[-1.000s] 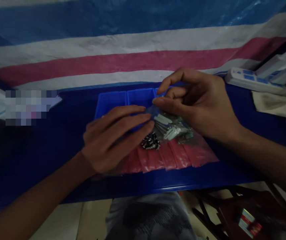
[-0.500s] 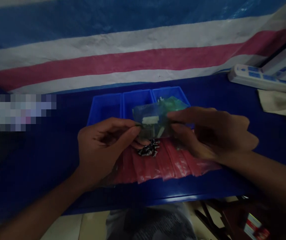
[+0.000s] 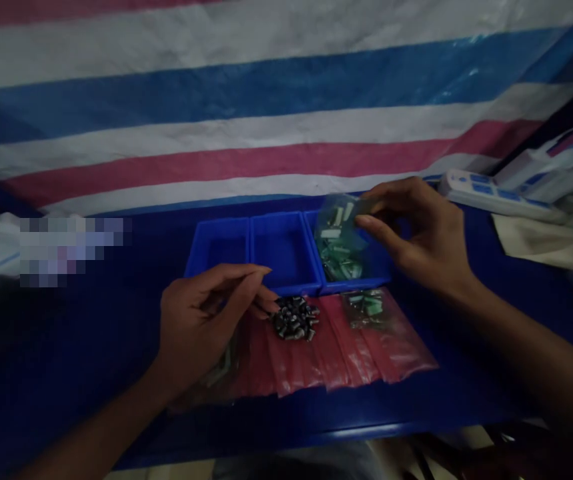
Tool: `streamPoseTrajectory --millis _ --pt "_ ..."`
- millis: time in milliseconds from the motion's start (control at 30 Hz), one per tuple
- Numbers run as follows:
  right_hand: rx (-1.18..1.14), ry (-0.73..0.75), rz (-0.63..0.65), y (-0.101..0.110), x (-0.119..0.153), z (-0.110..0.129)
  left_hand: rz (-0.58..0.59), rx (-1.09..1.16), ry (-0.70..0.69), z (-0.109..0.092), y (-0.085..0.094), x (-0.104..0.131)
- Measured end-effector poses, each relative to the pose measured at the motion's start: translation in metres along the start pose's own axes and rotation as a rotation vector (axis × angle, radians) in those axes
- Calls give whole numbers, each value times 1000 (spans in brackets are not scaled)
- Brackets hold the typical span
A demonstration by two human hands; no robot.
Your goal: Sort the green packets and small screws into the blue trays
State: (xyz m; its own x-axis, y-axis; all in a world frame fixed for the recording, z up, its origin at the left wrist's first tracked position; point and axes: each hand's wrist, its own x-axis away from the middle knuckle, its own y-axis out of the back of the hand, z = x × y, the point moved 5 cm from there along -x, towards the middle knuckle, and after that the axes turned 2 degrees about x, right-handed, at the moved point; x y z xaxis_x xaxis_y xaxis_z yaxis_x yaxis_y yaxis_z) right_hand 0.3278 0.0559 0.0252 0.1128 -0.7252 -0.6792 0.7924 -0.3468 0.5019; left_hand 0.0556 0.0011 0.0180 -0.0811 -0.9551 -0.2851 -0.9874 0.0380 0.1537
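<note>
Pinched at its far right edge by the right hand (image 3: 416, 233): one clear bag (image 3: 341, 243) over the right-hand bin (image 3: 353, 287), contents apparently sagging nearward by weight; left hand (image 3: 206, 310): fingertips together, any contents indiscernible.

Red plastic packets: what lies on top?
A small heap of black-and-silver pieces and a clear plastic bag of green pieces; the left hand hides what's beneath.
</note>
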Motion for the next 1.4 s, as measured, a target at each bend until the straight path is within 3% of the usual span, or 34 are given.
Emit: streamPoseTrajectory --millis 100,200,333,467,633,900,1067,1200,1400 --pt "107 -39 214 -8 -13 -34 -25 -19 -10 2 8 -4" --pt "209 20 272 -11 -17 -48 6 -26 -41 1 8 -4" --pt "370 132 271 -12 -12 -36 25 -57 -100 -3 7 -2" --pt "474 288 425 -20 -3 -19 10 -85 -123 -2 8 -3" --pt "471 336 566 -24 4 -15 -11 -94 -169 0 9 -2" --pt "481 258 428 -20 -2 -10 -32 -272 -211 -6 11 -1" --pt "352 338 552 -23 4 -4 -36 -306 -189 -5 10 -1" --pt "452 371 479 -26 7 -4 -44 -322 -217 -6 10 -2" --pt "532 257 552 -30 7 -4 -60 -349 -251 -9 9 -3"
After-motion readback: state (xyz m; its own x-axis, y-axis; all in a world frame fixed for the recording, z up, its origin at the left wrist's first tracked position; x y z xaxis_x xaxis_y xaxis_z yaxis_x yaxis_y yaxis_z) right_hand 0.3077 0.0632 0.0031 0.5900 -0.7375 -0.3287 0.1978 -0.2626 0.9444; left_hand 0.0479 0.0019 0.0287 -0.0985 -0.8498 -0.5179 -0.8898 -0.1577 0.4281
